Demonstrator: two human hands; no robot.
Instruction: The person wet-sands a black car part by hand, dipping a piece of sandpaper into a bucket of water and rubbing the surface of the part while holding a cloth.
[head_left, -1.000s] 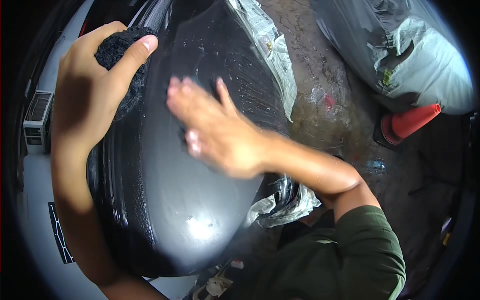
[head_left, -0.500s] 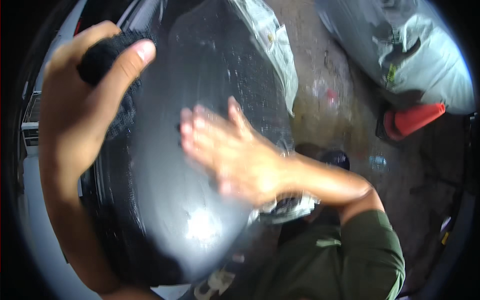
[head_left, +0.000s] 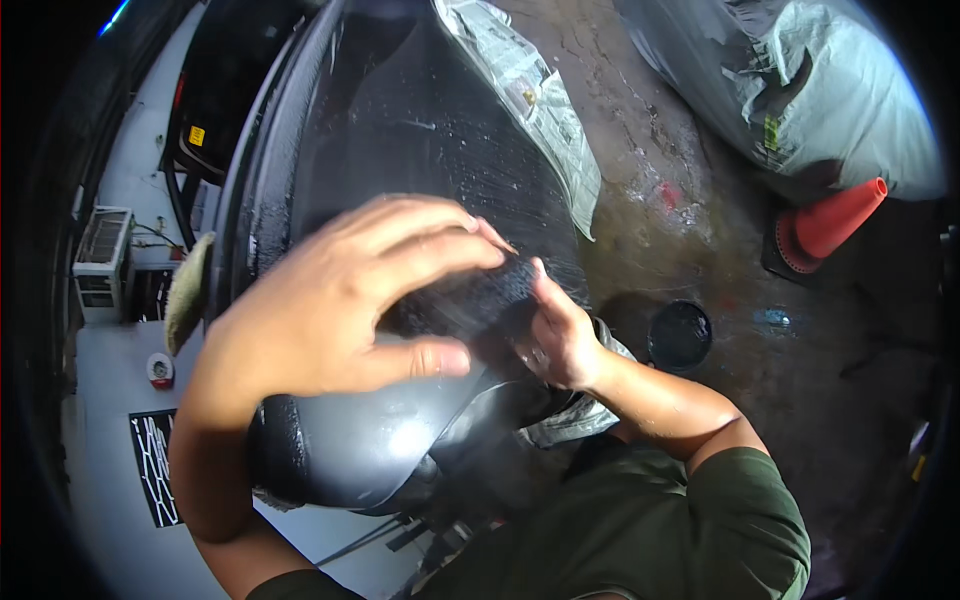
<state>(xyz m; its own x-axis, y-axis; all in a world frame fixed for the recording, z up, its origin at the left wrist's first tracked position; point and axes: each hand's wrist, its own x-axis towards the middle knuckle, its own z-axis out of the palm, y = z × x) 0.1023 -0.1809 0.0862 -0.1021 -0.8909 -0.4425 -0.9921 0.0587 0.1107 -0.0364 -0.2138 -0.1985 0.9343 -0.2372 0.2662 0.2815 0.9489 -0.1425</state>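
Observation:
Between my hands is a black, rough-textured pad (head_left: 475,300), partly covered by my fingers, so its full shape is hidden. My left hand (head_left: 340,300) arches over it from the left, fingers and thumb curved around its sides. From the right, my right hand (head_left: 562,338) meets its other end, thumb up against the edge and fingers curled below. Both hands are above a wet, dark grey vehicle body panel (head_left: 400,150), streaked and dotted with drops. Its rounded, shiny lower end (head_left: 370,440) shows under my left wrist.
Printed paper sheeting (head_left: 530,95) lines the panel's right edge. On the wet floor stand a round dark bucket (head_left: 680,336) and an orange cone (head_left: 830,232). A grey plastic-covered bulk (head_left: 850,120) is at the far right. At left are a white slatted unit (head_left: 103,262) and a pale fuzzy pad (head_left: 188,292).
My right hand has left the panel surface, where it lay flat, and come up to the black pad. My left hand has moved right with the pad, from the panel's left edge.

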